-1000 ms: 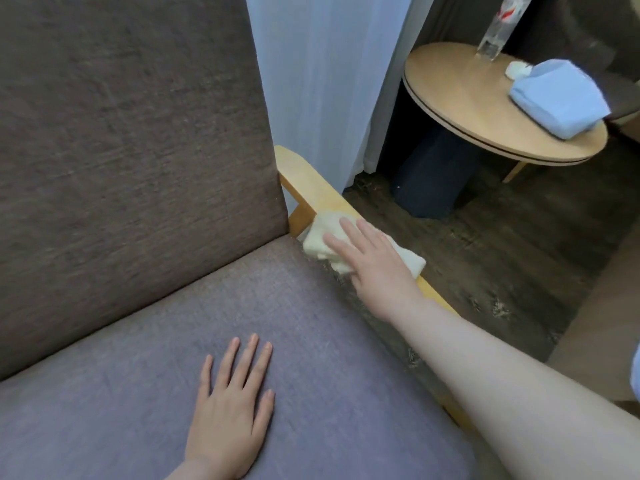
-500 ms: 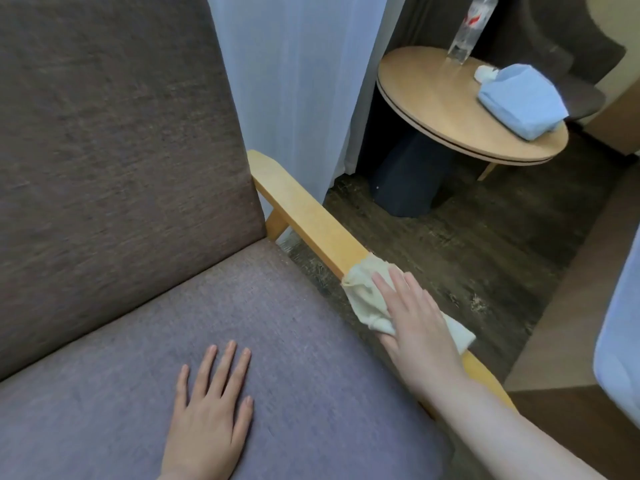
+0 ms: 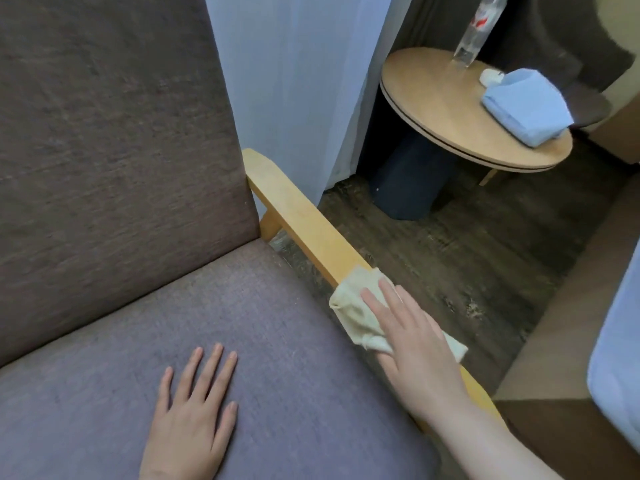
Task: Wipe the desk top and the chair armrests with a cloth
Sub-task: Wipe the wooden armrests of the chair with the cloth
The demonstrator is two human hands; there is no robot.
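The right hand (image 3: 420, 344) is pressing the pale yellow cloth (image 3: 360, 306) flat on the wooden armrest (image 3: 304, 220), fingers extended. The left hand (image 3: 188, 424) is lying open, fingers spread, on the seat cushion (image 3: 277, 341).

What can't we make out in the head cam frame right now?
- Armrest: the stretch under the cloth and right hand is covered, and its near end is hidden by the forearm.
- Other armrest: out of frame to the left.
- Bottle on the round table: top cut off by the upper edge, label blurred.
- Small white item behind the blue towel: too small to identify.
- Left hand: wrist cut off by the bottom edge.
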